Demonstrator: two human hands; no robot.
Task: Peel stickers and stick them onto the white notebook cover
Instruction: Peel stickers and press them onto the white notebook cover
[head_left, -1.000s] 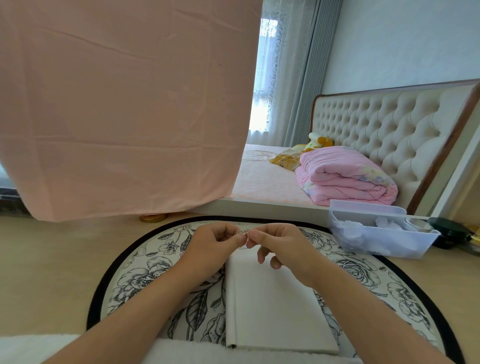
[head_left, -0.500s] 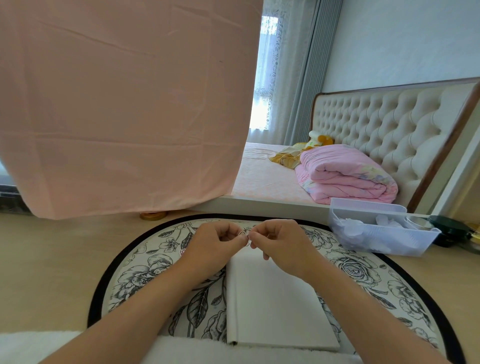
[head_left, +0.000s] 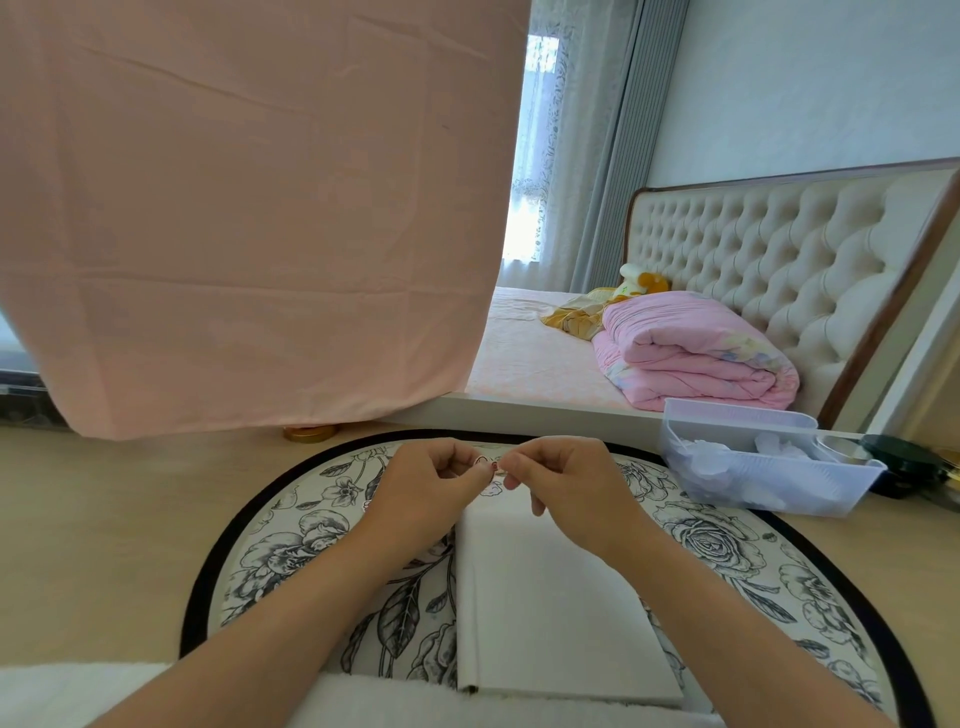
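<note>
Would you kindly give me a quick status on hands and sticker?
Left hand and right hand pinch small sticker. White notebook closed beneath, visible cover bare. Nothing blocking.

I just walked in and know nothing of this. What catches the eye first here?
A big pink sheet hangs across the upper left. Below it, mid-frame, the left hand and right hand pinch a tiny sticker between them, over the far end of a white notebook lying on a floral mat.
</note>
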